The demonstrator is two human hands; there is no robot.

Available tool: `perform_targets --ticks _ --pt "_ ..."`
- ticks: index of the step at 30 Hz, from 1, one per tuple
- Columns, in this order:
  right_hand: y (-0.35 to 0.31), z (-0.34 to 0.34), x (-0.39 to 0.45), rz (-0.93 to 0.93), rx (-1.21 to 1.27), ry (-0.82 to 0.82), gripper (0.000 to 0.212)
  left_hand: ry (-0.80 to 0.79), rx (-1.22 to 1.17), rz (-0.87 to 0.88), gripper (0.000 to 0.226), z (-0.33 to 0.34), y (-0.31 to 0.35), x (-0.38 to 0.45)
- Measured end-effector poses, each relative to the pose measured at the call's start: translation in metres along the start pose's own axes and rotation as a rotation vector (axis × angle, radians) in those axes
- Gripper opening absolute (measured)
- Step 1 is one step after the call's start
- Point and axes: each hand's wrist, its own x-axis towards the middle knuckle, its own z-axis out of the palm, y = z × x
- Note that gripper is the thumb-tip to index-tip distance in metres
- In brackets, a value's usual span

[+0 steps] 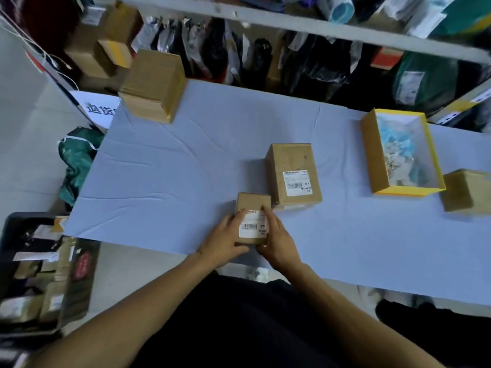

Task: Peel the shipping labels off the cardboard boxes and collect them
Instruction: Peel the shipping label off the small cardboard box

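Both hands gripped a small brown cardboard box (253, 203) near the front edge of the pale blue table (164, 176): the left hand (221, 241) clasped its left side, the right hand (279, 241) its right, fingertips (264, 208) touching the white barcode shipping label (252, 226) on top. Just beyond stood a larger labelled brown box (291, 160).

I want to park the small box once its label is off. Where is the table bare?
The widest bare patch of table lies between the far-left box and the hands. It is crowded to the right: the labelled box, the open yellow-edged box and the edge box.
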Motion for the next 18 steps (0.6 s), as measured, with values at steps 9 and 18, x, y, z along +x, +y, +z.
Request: perform_targets --ticks 9,18 --pt "0.011 -0.015 0.015 -0.048 0.15 0.07 0.053 -0.052 -0.147 0.004 0.098 -0.011 -0.006 0.026" --pt "0.005 -0.013 0.026 -0.016 0.024 0.295 0.025 -0.039 -0.225 0.025 0.106 -0.013 -0.004 0.03"
